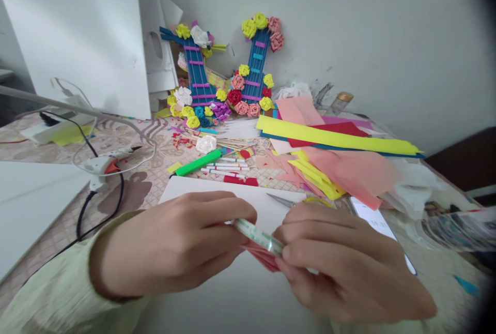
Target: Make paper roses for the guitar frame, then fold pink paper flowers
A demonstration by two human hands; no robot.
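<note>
My left hand (189,243) is closed, its fingers pinching the left end of a white pen-like tube with green print (259,236). At the tube's right end, the thumb and fingers of my right hand (341,256) are closed on it. A folded piece of salmon-pink paper (260,257) lies right under the tube, between both hands; whether it wraps around the tube I cannot tell. Both hands are above a white board (232,298). Just behind my right hand lie scissors with yellow handles (284,200), partly hidden by it.
Two blue paper guitars (256,65) with paper roses lean on the wall. Yellow strips (341,137) and pink sheets (352,168) lie back right. A phone (374,217) is beside my right hand. Left are a hot glue gun (104,166) and its cord; a green stick (198,162) lies ahead.
</note>
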